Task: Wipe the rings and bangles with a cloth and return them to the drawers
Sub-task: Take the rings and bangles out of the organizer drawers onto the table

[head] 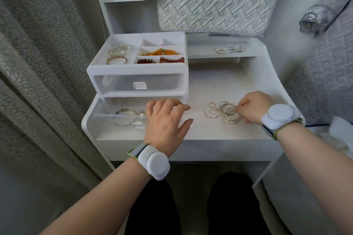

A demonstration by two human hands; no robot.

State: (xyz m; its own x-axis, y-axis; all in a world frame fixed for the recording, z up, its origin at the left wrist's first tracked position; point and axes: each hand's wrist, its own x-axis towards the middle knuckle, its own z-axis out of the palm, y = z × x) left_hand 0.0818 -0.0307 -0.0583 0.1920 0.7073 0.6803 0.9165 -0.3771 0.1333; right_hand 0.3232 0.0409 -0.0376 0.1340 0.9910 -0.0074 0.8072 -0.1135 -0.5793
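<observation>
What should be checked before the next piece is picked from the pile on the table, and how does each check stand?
1. Lower drawer pulled open to receive pieces: ok.
2. Left hand free, fingers relaxed above the drawer: ok.
3. Right hand at the pile of rings and bangles: ok.
4. Right hand's hold on a single piece: cannot tell.
5. Cloth in a hand: not ok, it lies on the back shelf.

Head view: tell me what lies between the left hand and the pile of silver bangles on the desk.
Nothing but bare white desk top; the head view shows no object between the left hand and the pile of silver bangles.
</observation>
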